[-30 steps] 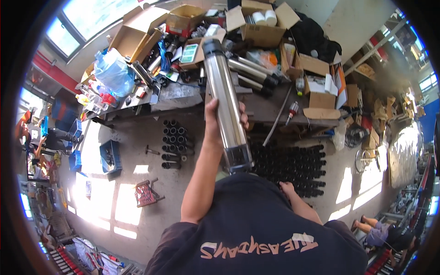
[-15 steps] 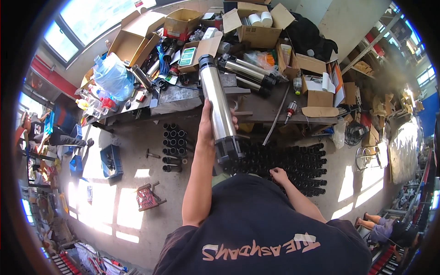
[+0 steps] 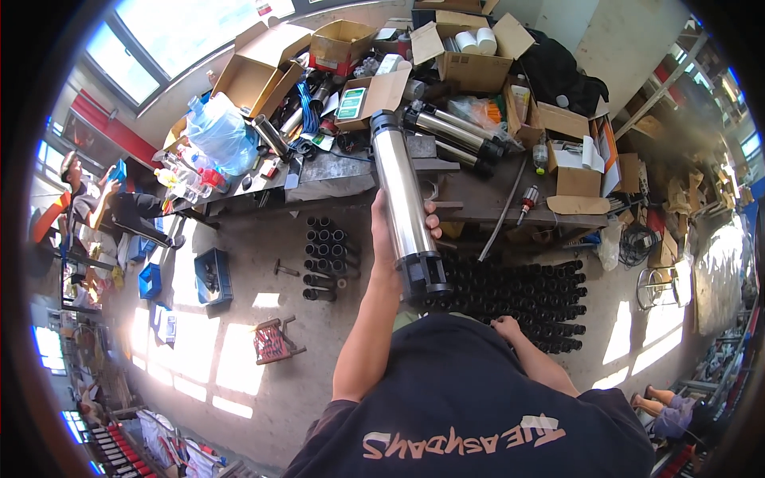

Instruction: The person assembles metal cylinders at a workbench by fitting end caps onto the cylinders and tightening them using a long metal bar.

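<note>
My left hand [image 3: 386,235] is wrapped round a shiny metal cylinder [image 3: 398,187] with black end pieces, held up at a tilt in front of my chest. Its lower end piece is a slotted black cage [image 3: 424,273]. Down by my lap, close to the rows of black tubes [image 3: 526,295] on the floor, is my right hand [image 3: 507,325]. Its fingers are mostly hidden, and I see nothing plainly held in it. More metal cylinders [image 3: 458,131] of the same look lie on the workbench [image 3: 478,191] beyond.
Cardboard boxes [image 3: 476,70], a bagged blue bottle [image 3: 219,135] and a metal rod [image 3: 504,209] crowd the bench. On the floor are short black tubes [image 3: 325,247], a hammer [image 3: 285,268], a small stool [image 3: 275,341] and a blue crate [image 3: 213,277]. A person [image 3: 119,203] sits at the left.
The whole scene has shifted rightward and slightly down in the view. My left hand keeps its hold on the cylinder. My right hand has drawn slightly nearer my body.
</note>
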Demonstrator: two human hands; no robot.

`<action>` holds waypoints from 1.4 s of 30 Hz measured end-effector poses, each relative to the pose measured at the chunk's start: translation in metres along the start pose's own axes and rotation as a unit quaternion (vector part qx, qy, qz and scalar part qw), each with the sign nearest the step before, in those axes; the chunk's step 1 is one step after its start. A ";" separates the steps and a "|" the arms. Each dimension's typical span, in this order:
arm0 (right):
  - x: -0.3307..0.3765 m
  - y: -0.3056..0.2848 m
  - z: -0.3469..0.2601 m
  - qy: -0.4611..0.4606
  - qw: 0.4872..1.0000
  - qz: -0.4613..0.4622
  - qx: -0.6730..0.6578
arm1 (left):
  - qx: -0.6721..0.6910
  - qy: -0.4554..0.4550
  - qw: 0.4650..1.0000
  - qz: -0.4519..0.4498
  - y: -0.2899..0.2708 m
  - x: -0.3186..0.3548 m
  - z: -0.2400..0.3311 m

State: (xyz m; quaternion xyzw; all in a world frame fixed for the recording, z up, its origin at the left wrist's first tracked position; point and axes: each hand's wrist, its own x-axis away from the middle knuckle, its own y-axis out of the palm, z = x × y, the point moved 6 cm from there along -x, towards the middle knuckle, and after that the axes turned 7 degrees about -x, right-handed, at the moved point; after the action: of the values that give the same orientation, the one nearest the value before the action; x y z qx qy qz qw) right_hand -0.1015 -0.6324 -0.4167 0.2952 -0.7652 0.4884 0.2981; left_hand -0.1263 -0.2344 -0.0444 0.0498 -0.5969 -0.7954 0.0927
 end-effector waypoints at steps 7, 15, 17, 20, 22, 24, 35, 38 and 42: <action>-0.014 0.000 -0.032 -0.063 0.996 0.021 -0.060 | -0.067 -0.029 0.997 0.026 0.009 -0.006 -0.004; -0.020 0.002 -0.021 -0.062 0.996 0.030 -0.058 | -0.298 0.014 0.950 0.088 0.020 0.000 0.013; -0.024 0.005 -0.018 -0.081 0.994 0.041 -0.063 | -0.255 0.015 0.966 0.046 0.019 -0.002 0.009; -0.005 -0.001 -0.071 -0.123 0.983 -0.004 -0.136 | -0.255 0.056 0.965 -0.010 0.015 0.009 0.014; -0.006 -0.021 -0.116 -0.173 0.966 0.001 -0.193 | -0.228 0.059 0.970 -0.058 0.017 0.010 0.007; 0.012 -0.037 -0.163 -0.207 0.954 -0.008 -0.219 | -0.261 0.093 0.958 -0.071 0.011 0.018 0.013; 0.010 -0.049 -0.194 -0.245 0.940 -0.005 -0.236 | -0.174 0.032 0.984 0.023 -0.016 0.026 0.007; 0.007 -0.037 -0.164 -0.203 0.962 -0.001 -0.182 | -0.201 0.047 0.969 0.134 -0.024 0.027 0.016; -0.007 -0.021 -0.071 -0.074 0.991 -0.011 -0.107 | -0.333 0.037 0.907 0.256 -0.018 0.030 0.039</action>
State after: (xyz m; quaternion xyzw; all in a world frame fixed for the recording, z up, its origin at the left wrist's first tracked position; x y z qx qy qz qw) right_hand -0.0694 -0.5734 -0.3852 0.3052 -0.8297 0.3773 0.2761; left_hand -0.1644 -0.1989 -0.0501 -0.1095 -0.2855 -0.8944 0.3264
